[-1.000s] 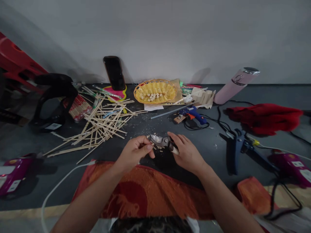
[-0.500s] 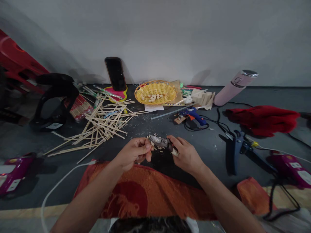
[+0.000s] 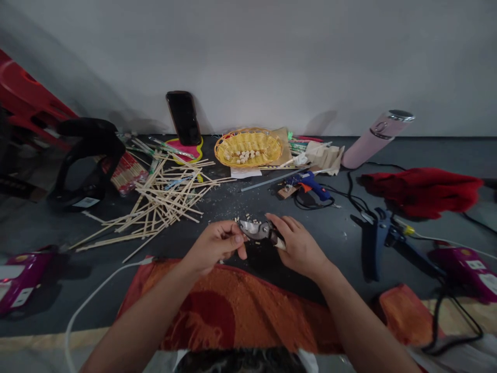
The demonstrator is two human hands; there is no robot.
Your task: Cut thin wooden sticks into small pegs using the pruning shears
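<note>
My right hand is wrapped around the pale handles of a pair of pruning shears, whose metal blades point left. Thumb and fingers pinched together, my left hand is right at the blade tips. Whatever it holds is too small or too hidden to make out. Short cut pieces of wooden stick are scattered on the dark table just behind the blades, partly covered by the shears. A loose pile of thin wooden sticks spreads out to the left of my hands.
Behind my hands stands a yellow woven basket with small pale cubes inside. A blue glue gun, a pink bottle, a red cloth and a dark blue tool lie rightward. A phone leans on the wall; an orange towel covers the front edge.
The shears have turned slightly and their blades sit closer to my left fingertips. My right fingers have loosened a little on the handles. Both hands stay in nearly the same place.
</note>
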